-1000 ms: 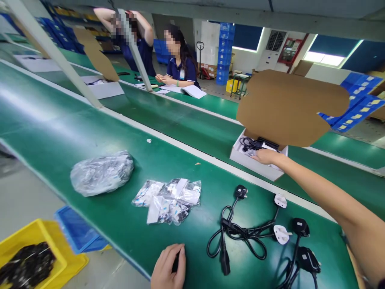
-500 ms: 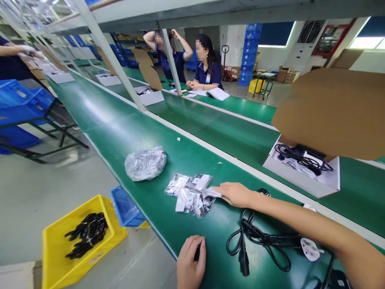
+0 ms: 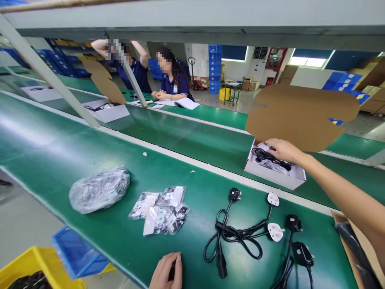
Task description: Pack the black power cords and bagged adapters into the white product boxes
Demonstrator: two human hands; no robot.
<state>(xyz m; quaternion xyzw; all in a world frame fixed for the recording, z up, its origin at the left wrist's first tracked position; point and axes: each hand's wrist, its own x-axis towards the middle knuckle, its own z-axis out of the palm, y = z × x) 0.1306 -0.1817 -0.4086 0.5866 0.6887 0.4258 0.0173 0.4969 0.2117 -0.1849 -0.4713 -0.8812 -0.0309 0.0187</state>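
My right hand [image 3: 282, 150] is over the white open box [image 3: 291, 182], its fingers stretched out above the coiled black cable [image 3: 261, 154] and apart from the thumb. No packet shows in it. A clear plastic bag [image 3: 275, 165] lies in the box beside the cable. My left hand [image 3: 168, 271] rests near the front edge of the green bench, fingers curled towards the thumb. Something dark shows between them, too hidden to name. Small clear packets [image 3: 162, 210] with white labels lie in a cluster beyond my left hand. Black power cords [image 3: 237, 233] with plugs lie to its right.
A crumpled plastic bundle [image 3: 100, 190] lies at the left on the green bench [image 3: 114, 237]. Below are a blue bin [image 3: 75, 253] and a yellow bin [image 3: 51, 265]. A brown cardboard flap [image 3: 297, 116] stands behind the white box. Two people sit across the line, under an overhead shelf [image 3: 192, 20].
My right hand has gone from the packets, where it held one, to the white box at the back right. The view has turned right. My left hand keeps its curled pose.
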